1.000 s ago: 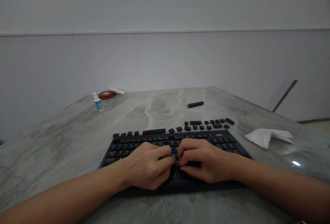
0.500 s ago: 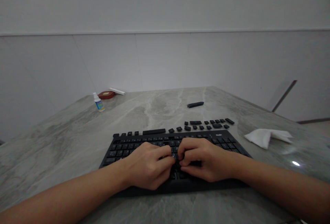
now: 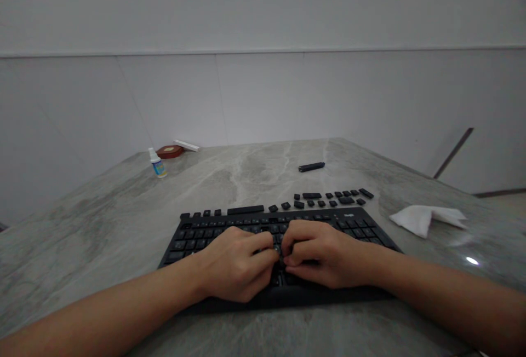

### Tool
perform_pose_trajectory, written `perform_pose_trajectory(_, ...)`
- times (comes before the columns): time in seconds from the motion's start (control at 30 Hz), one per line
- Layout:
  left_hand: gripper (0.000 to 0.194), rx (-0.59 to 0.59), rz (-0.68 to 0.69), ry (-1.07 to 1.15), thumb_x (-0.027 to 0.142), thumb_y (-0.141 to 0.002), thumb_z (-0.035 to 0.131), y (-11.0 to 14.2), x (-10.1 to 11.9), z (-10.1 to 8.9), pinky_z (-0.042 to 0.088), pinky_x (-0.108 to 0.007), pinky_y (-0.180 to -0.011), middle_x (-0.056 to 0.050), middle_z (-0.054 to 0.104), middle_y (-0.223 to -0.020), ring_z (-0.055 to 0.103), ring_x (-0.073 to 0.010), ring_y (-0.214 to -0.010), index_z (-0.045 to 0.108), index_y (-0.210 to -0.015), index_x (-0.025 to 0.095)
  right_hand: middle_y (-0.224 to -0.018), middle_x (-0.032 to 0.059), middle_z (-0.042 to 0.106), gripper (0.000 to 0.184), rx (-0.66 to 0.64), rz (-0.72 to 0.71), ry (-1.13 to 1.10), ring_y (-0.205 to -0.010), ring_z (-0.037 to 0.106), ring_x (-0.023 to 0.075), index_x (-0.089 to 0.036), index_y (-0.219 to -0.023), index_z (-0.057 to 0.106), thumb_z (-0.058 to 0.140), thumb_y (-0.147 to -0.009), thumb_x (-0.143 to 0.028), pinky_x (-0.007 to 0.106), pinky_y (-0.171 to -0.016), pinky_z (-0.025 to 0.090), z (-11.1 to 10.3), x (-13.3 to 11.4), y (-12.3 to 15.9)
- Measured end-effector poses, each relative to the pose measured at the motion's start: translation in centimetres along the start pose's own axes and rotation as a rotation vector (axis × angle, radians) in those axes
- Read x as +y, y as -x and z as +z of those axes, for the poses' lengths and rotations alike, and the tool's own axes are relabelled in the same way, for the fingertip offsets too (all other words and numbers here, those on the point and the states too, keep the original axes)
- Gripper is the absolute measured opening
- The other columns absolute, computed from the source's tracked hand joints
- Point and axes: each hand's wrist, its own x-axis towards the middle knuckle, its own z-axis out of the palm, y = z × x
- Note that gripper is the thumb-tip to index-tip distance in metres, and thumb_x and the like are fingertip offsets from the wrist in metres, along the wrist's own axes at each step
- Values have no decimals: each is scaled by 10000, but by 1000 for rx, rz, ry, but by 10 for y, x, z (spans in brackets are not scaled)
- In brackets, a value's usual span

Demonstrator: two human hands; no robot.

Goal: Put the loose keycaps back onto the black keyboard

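Grey tabletop [image 3: 246, 173], left hand [image 3: 242, 264] and right hand [image 3: 322, 253] curled over keyboard [image 3: 191, 235], grip contents unclear

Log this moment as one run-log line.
left hand: curled over keyboard | right hand: curled over keyboard | loose keycaps: along keyboard's far side | white cloth: right of keyboard

No word, number or sign is coming through legibly. A pale brand mark [image 3: 349, 215] is sitting near the far right corner of the black keyboard [image 3: 287, 296], its letters blurring together. Faint legends are showing on some keys [image 3: 179, 245], too small for reading. Toward the far left corner of the desk [image 3: 246, 179], a blue-and-yellow label [image 3: 159, 168] is wrapping a white bottle [image 3: 155, 160], its print blurring too.
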Motion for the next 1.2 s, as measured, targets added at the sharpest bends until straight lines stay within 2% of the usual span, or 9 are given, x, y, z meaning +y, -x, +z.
perform_pose_trajectory(0.3,207,8,1,2,122,-930,431,-1,0,0,411,-267,-424,-27,581,-743,514,-140,-541,626,-870,152,-923,73,671,102,2,28,-21,-836,636,141,-162,-807,662,619,-877,-102,257,-760,548,0,-2,1)
perform_pose_trajectory(0.57,201,11,2,-2,125,-934,441,0,0,0,395,-284,-417,-32,595,-754,508,-144,-536,626,-856,148,-923,88,686,108,18,-47,24,-843,640,148,-149,-817,656,606,-910,-122,260,-757,555,2,1,1)
perform_pose_trajectory(0.9,213,11,-13,8,119,-933,437,-1,-1,1,422,-288,-424,-35,590,-763,517,-154,-562,644,-885,142,-861,56,681,125,89,17,-13,-776,634,126,-160,-762,626,626,-868,-94,231,-710,539,4,1,1)
perform_pose_trajectory(1.2,218,10,-12,7,127,-936,436,-1,-1,1,401,-280,-415,-32,584,-758,507,-147,-550,643,-871,146,-879,78,673,109,31,-35,4,-799,630,141,-143,-789,648,625,-887,-102,246,-725,536,3,2,0)
